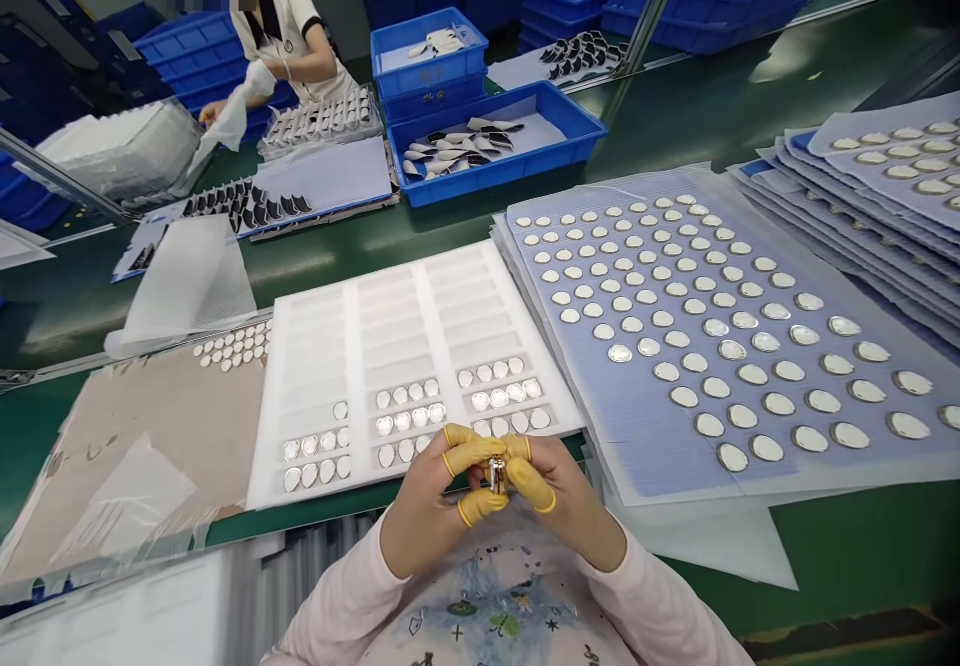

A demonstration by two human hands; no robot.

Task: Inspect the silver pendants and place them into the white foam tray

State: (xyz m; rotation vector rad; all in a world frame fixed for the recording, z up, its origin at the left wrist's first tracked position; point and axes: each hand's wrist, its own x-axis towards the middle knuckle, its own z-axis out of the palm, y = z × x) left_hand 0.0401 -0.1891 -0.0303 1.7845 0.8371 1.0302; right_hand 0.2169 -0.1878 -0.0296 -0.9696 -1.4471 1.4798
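My left hand (435, 496) and my right hand (559, 491) meet at the front edge of the bench, with yellow finger cots on the fingertips. Both are closed around small shiny gold-edged pieces (496, 474), seen edge-on; they look like the oval discs nearby, but the fingers cover much of them. Just beyond my hands lies a white foam tray (397, 346) with slotted rows in three columns. White oval discs (411, 418) stand in its nearer rows. To the right, a blue-lined sheet (600, 396) carries many white oval discs with metallic rims (780, 403), laid out in rows.
Brown cardboard (187, 426) at left bears more small discs (236, 346). Stacked sheets (840, 216) rise at far right. Across the bench are a blue bin (570, 136) of curved black-and-white parts, dark curved parts (247, 204) on sheets, and a co-worker (300, 36) handling white wrapping.
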